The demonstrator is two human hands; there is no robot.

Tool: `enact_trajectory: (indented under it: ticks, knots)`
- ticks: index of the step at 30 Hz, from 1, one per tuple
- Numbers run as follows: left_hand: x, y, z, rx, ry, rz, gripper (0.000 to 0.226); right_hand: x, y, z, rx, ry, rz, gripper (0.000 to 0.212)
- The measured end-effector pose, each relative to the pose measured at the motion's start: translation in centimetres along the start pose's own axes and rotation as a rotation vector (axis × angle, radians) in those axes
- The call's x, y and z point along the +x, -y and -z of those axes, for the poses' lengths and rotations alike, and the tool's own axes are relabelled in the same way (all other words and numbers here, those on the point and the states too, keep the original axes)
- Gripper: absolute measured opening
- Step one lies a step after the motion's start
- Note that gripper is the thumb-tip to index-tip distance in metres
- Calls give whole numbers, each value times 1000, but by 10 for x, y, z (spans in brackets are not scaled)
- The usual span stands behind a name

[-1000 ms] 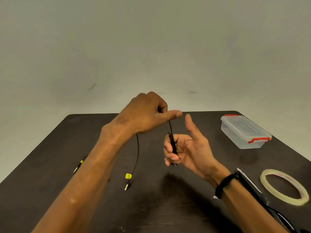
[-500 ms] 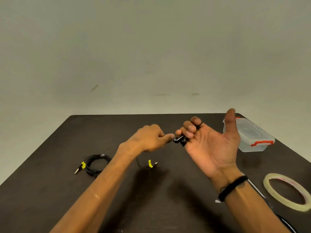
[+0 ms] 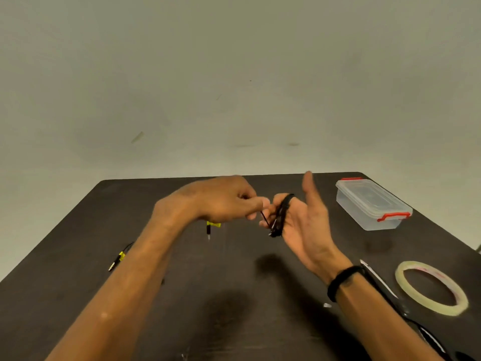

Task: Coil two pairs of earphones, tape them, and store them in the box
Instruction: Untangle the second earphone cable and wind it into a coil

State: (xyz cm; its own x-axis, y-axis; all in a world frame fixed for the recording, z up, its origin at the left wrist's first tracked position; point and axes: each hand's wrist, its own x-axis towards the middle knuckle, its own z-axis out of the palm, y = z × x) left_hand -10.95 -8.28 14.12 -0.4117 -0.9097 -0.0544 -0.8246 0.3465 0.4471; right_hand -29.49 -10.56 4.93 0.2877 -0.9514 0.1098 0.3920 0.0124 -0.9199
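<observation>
Above table: left hand pinches earphone cable; right hand fingers curled through coil.

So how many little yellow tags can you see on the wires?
2. One yellow tag hangs just under the left hand; the other lies on the table, left of the left forearm. More may be hidden.
</observation>
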Motion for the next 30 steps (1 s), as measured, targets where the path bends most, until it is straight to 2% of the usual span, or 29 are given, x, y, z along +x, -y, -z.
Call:
enact_trajectory:
  ticks: [3, 6, 8, 10, 13, 16, 24, 30]
  knots:
    - [-5, 6, 9, -52, -202, -60, 48, -6, -5, -8, -182, 200, -128, 86]
    - [-3, 12, 10, -64, -263, -96, 48, -12, -6, -15, -250, 404, -261, 91]
    - [1, 17, 7, -69, -274, -124, 48, -15, -3, -18, -229, 515, -320, 92]
    - [7, 23, 1, -110, -304, -141, 47, -16, 2, -19, -94, 581, -351, 87]
    - [17, 34, -11, -308, -297, -203, 35, -16, 13, -17, 181, 562, -347, 77]
    - [24, 43, -24, -445, -220, -260, 20, -15, 21, -9, 313, 501, -328, 73]
    - [28, 42, -44, -497, -85, -270, 24, -10, 23, 4, 377, 463, -316, 68]
    - [26, 31, -36, -464, -129, -203, 29, -5, 21, 12, 379, 407, -354, 59]
